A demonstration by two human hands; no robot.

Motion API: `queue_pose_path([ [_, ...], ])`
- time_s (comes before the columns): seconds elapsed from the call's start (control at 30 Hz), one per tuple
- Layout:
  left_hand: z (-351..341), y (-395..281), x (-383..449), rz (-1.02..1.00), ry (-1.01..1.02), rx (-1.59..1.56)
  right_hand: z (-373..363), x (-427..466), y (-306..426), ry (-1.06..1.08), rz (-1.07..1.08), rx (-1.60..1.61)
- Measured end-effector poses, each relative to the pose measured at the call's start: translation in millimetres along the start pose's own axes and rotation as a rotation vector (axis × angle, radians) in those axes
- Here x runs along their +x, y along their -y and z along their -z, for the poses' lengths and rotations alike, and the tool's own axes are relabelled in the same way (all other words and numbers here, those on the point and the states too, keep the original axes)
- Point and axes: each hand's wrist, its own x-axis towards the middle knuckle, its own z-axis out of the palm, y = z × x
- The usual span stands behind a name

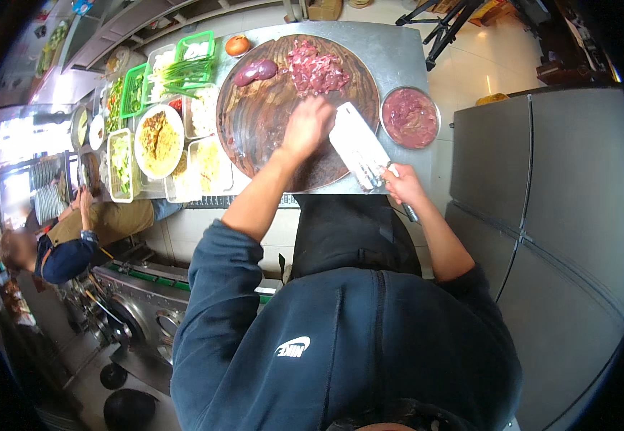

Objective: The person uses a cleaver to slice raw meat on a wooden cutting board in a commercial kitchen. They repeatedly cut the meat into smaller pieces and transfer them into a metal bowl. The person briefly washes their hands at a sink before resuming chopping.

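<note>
My right hand (405,186) is closed around the handle of a cleaver (359,145), whose broad blade lies over the right edge of a round wooden chopping board (252,124). To the left of the blade, my left hand (309,121) is over the board with its fingers near the lower edge of a heap of cut raw meat (317,69); whether they hold a piece cannot be made out. A whole kidney-shaped piece of raw meat (256,72) lies at the board's upper left. Right of the board stands a round metal bowl (410,117) filled with raw meat in liquid.
An onion (237,46) sits behind the board. Left of it crowd green baskets (208,40), plastic containers (123,186) of vegetables and an oval plate (159,141) of food. A co-worker (66,253) stands at the left. A steel cabinet (490,156) and tripod (442,26) are at the right.
</note>
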Motion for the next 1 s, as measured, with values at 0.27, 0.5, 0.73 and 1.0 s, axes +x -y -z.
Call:
queue_pose_path([
  [0.27,-34.8,61.0,39.7,0.276,0.019,-0.123,24.8,-42.1,-51.7,-0.231,-0.062,0.171],
  [0.5,-28.3,50.8,2.2,0.505,-0.088,-0.264,-7.3,-52.5,-85.5,-0.319,-0.103,0.277],
  [0.73,-48.3,-10.2,25.8,0.665,0.375,-0.16,-12.0,-38.7,-70.3,-0.33,-0.075,0.241],
  [1.0,-68.6,-14.8,7.8,0.555,0.19,-0.156,-10.7,-30.8,-65.7,-0.327,-0.021,0.333],
])
